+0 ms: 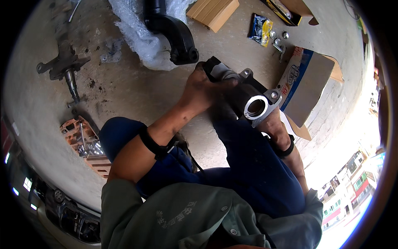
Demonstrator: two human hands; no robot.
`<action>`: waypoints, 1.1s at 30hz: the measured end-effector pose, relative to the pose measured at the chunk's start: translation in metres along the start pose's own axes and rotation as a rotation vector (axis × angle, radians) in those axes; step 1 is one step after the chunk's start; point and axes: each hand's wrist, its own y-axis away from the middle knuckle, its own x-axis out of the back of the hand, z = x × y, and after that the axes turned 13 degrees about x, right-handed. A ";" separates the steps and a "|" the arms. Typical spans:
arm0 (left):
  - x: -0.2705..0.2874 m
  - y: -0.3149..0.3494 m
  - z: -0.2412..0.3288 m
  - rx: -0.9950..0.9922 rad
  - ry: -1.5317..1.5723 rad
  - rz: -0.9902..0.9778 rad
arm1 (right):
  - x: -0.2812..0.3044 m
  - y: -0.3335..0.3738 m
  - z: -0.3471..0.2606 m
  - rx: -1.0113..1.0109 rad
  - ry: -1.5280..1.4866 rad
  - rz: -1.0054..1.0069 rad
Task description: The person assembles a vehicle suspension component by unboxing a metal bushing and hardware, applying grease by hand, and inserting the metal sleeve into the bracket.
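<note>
Over my right knee I hold a black cast-metal steering knuckle (242, 93) in both hands. One round bore with a bright machined rim faces me, and bolt lugs stand out along its upper side. My left hand (204, 89) is closed round the far left end, its thumb lying over the top. Under the right end, my right hand (271, 123) supports it with curled fingers, partly hidden by the metal. Ahead of my left hand lies a curved black metal arm (176, 39) on bubble wrap (143, 45). A worn, greasy knuckle with a spindle (66, 66) rests on the floor to the left.
Near my left knee sits an orange tool case (85, 143) with sockets and a ratchet. An opened cardboard box (307, 85) lies on the right. Beyond are a blue-and-yellow packet (261, 29), small metal caps (285, 35) and a folded brown carton (213, 14).
</note>
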 end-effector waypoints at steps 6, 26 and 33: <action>0.003 -0.004 -0.005 0.007 -0.062 0.027 | 0.000 -0.001 -0.001 -0.023 -0.044 0.019; -0.003 -0.002 0.009 0.009 -0.123 0.028 | -0.007 0.000 0.012 0.110 -0.046 0.120; -0.006 0.004 0.022 0.035 0.019 -0.002 | -0.003 0.000 0.008 0.053 -0.036 0.094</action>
